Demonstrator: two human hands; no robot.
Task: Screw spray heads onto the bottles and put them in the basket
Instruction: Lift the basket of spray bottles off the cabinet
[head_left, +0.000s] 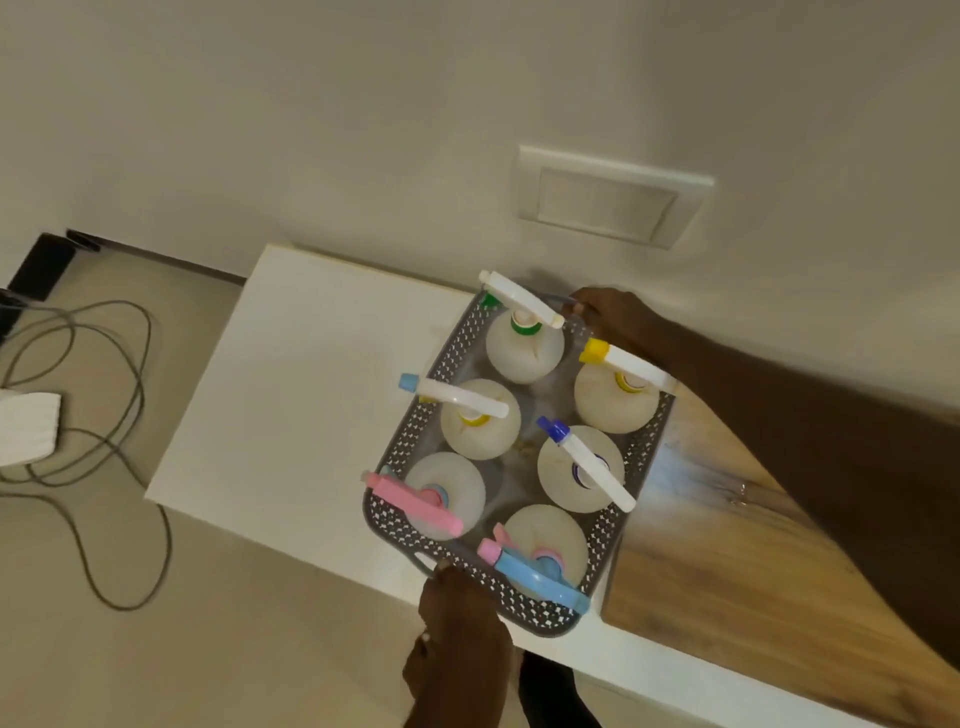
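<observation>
Held a grey basket (519, 452) of six spray-headed bottles (480, 418) on the white tabletop (291, 395). Gripped its near handle with left hand (460, 623), far rim with right hand (615, 317) (fingers curled). Stood beside wood section (727, 571); open room leftward toward floor cable (104, 415).

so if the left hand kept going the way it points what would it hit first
Most likely the basket: the left hand already meets its near rim. Pushing on, the bottle with the blue spray head comes next, though depth is unclear.
</observation>
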